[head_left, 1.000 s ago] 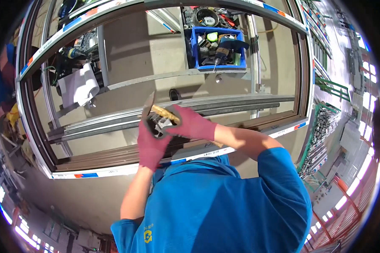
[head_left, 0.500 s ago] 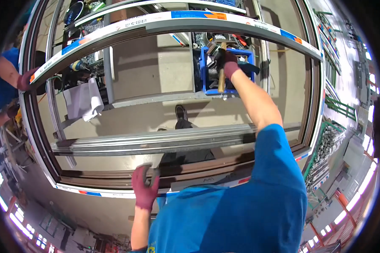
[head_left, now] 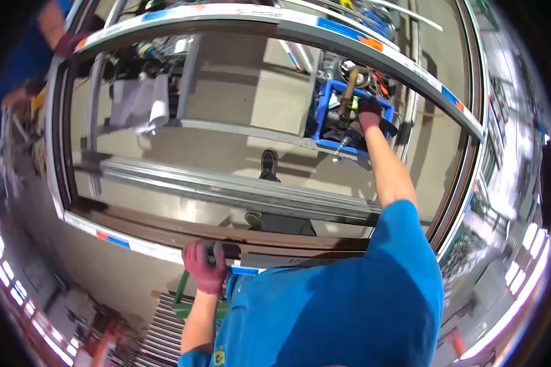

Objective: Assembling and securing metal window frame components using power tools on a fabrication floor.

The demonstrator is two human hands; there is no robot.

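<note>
Well, from the head view my right hand (head_left: 370,115), in a maroon glove with dark fingers, is down at the blue bin (head_left: 320,116), by the dark drill (head_left: 352,133); the fingers are mostly hidden, so I cannot tell whether they grip anything. The drill lies in the bin, its bit pointing out over the near rim. Left of that hand, the wooden-handled tool (head_left: 348,92) leans in the bin, its upper end past the far rim. My left hand (head_left: 205,266), gloved alike, is curled fairly narrow at the white-taped near side of the brown frame (head_left: 153,232); I cannot tell whether it holds the edge. Across the frame's opening run grey metal bars (head_left: 239,192), a dark shoe (head_left: 269,162) showing beyond them. At the far left corner a co-worker's gloved hand (head_left: 72,44) is by the frame, and white paper (head_left: 159,101) lies nearer me
</note>
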